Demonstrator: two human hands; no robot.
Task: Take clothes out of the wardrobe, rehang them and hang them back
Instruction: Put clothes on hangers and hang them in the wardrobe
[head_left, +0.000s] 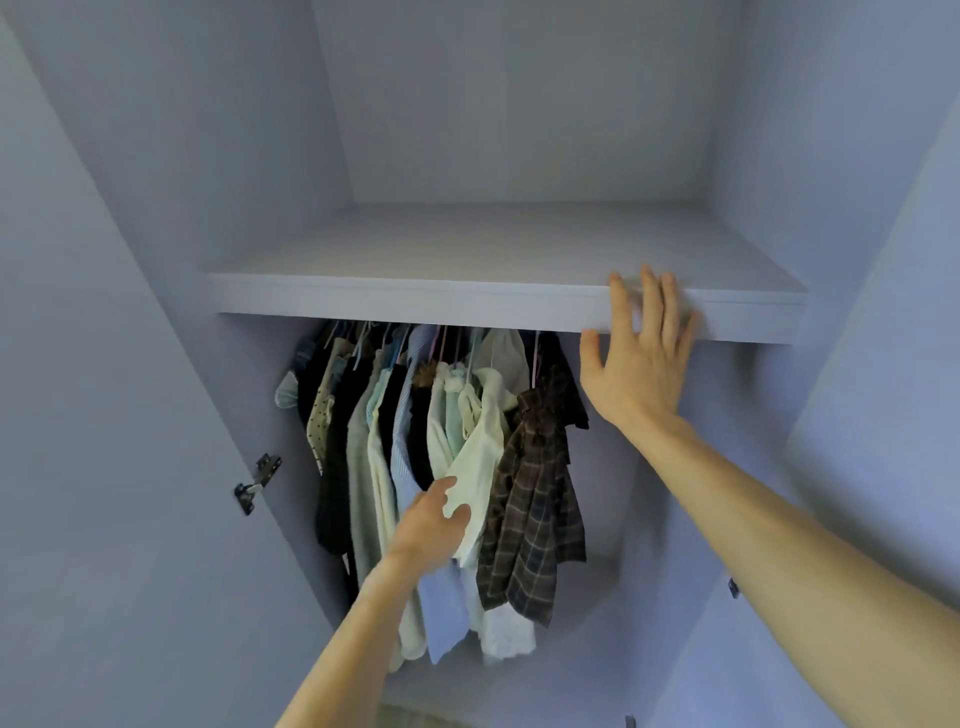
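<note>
Two hands at the open wardrobe.
The left hand pinches the edge of the cream shirt between thumb and fingers. The right hand has its fingers spread, flat against the front edge of the shelf. The clothes hang bunched under the shelf, with the plaid shirt at their right end.

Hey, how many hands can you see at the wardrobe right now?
2. The left hand touches the cream shirt among the hanging clothes; the right hand, fingers spread, is at the front edge of the shelf. Neither is hidden.
</note>
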